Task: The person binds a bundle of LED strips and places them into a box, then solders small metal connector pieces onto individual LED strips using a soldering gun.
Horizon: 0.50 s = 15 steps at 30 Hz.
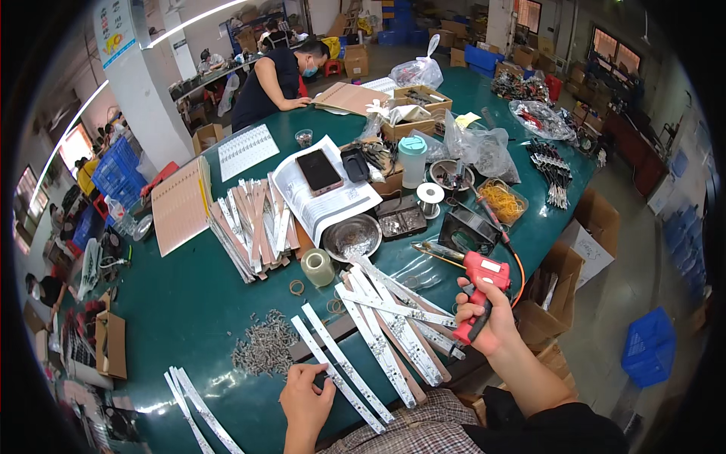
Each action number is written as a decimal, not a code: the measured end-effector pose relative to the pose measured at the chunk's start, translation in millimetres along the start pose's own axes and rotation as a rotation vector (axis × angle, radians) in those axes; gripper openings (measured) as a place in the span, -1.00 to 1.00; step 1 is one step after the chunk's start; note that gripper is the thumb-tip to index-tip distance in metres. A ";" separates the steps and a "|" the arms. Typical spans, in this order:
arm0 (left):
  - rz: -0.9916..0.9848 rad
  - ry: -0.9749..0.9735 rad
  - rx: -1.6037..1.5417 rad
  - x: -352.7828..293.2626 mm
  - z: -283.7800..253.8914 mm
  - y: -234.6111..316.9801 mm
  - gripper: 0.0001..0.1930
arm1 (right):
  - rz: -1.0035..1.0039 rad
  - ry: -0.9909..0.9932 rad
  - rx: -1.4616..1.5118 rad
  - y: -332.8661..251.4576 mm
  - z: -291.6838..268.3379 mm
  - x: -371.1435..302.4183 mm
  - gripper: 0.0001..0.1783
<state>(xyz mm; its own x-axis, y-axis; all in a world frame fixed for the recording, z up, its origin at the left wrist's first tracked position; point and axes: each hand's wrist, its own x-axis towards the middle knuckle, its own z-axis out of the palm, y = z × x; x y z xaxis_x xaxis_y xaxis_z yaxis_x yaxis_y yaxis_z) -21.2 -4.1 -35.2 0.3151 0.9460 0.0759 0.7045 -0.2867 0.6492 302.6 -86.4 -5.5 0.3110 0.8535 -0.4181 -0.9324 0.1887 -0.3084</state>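
Note:
My right hand [491, 318] is wrapped round the grip of a red pistol-shaped soldering gun [484, 271], held up over the table's near right part. Its thin tip points left, away from my palm. My left hand [308, 397] is low at the near edge, thumb and fingers closed together against a narrow white circuit strip [344, 386]. Something small and dark shows between those fingers; its kind is unclear. A second white strip [348, 363] lies alongside. Left of them spreads a heap of small grey parts [263, 344]. Crossed strips [389, 333] are piled between my hands.
Beyond lie a metal bowl [352, 237], tape roll [318, 267], solder spool [430, 198], phone [319, 169] on papers, and stacked strips [253, 227]. More strips [198, 412] rest at near left. A co-worker [276, 83] leans over the far side. Cardboard boxes [563, 280] stand at right.

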 end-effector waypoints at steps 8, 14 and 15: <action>-0.050 -0.018 0.060 0.1 -1.6 9.9 -0.78 | 0.013 0.022 0.059 9.3 -7.4 32.3 -0.59; -0.019 0.090 0.059 -0.7 -9.3 28.3 -0.79 | 0.012 0.129 0.063 20.4 -11.8 56.9 -0.43; -0.011 0.097 0.061 0.1 -11.8 32.3 -0.79 | 0.020 0.082 0.066 20.8 -11.2 61.8 -0.43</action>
<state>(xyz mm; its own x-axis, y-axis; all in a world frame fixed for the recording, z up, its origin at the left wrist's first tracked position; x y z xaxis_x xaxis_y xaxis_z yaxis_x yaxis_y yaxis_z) -5.9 -11.5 -5.3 0.2464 0.9584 0.1438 0.7461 -0.2823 0.6030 304.5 -35.2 -47.3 0.3040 0.8154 -0.4927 -0.9477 0.2062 -0.2435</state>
